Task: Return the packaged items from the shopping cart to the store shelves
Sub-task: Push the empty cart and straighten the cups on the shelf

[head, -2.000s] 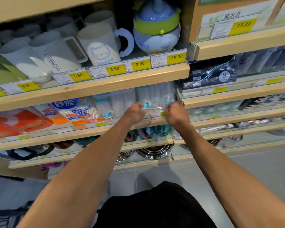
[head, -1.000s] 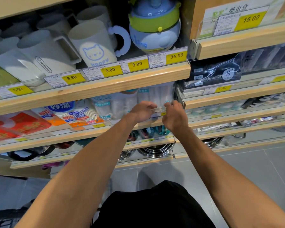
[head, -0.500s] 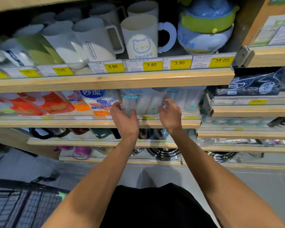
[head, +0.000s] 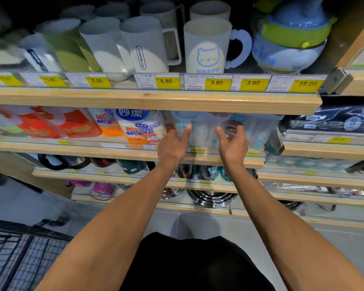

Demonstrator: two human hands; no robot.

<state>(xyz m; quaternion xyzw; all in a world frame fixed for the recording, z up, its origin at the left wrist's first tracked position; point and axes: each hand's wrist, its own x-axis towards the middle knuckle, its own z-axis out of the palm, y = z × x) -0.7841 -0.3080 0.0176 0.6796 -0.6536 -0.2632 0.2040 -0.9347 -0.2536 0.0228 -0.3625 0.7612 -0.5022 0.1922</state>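
Note:
A clear pack of plastic cups (head: 202,133) stands on the second wooden shelf (head: 118,153), between a blue and orange paper-cup pack (head: 141,128) and more clear cup packs (head: 259,133). My left hand (head: 173,145) holds the pack's left side, thumb up along its front. My right hand (head: 232,143) holds its right side, thumb on the front and fingers curled round the plastic. The shopping cart (head: 19,259) shows as dark wire mesh at the lower left.
Mugs (head: 206,51) and a blue and green pot (head: 290,38) stand on the shelf above, behind yellow price tags (head: 216,84). Red packs (head: 51,124) lie to the left, black packs (head: 334,118) to the right. Steel bowls (head: 210,198) fill a lower shelf over grey floor tiles.
My view has swung left and the cart has come into sight. Both hands moved left along the shelf from the right-hand packs to this clear cup pack, thumbs now spread.

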